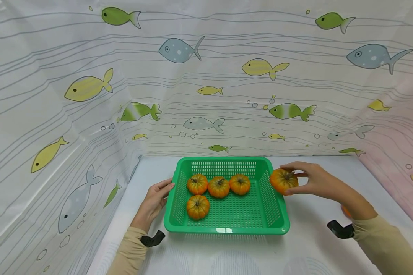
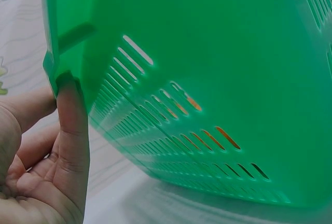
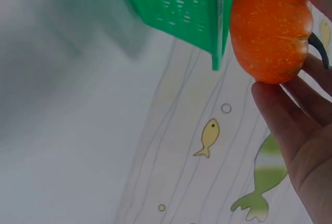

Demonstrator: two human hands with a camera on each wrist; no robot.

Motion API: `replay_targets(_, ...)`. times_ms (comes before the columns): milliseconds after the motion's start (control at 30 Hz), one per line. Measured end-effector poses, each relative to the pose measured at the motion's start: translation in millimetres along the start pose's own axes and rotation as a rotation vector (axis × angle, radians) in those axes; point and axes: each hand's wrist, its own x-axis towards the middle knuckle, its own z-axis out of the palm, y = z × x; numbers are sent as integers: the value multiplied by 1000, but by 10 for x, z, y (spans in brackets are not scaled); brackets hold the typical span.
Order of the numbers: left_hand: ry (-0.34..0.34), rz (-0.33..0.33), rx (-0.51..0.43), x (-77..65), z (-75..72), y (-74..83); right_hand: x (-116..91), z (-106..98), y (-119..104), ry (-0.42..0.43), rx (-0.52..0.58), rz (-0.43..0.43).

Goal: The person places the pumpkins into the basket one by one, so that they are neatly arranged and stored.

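My right hand (image 1: 314,179) holds a small orange pumpkin (image 1: 283,181) by its sides, over the right rim of a green plastic basket (image 1: 227,230). In the right wrist view the held pumpkin (image 3: 270,27) has a dark curved stem, with thumb and fingertips at opposite sides. My left hand (image 1: 155,202) pinches the basket's left rim; the left wrist view shows a finger (image 2: 71,130) tucked under the rim's lip. Several small pumpkins lie in the basket: three in a row at the back, including the middle one (image 1: 218,187), and another (image 1: 197,207) at front left.
Part of another orange thing (image 1: 346,211) shows on the white table (image 1: 313,244) behind my right forearm. A white curtain-like sheet printed with fish (image 1: 206,133) stands behind the table and along its sides. Dark wrist bands (image 1: 153,239) sit at both sleeves.
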Motion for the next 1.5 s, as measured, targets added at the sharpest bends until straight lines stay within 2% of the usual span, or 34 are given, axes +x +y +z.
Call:
replay_targets(533,20,0,7,23,0,-17,316,111,-253,-134,67,-62)
replay_targets(1100,21,3,7,17,2,-15,634,324,-557,-274,-63,-139)
replay_targets(1500,18,9,7,15,5,-11,801,533,-724,-347,-91,-181)
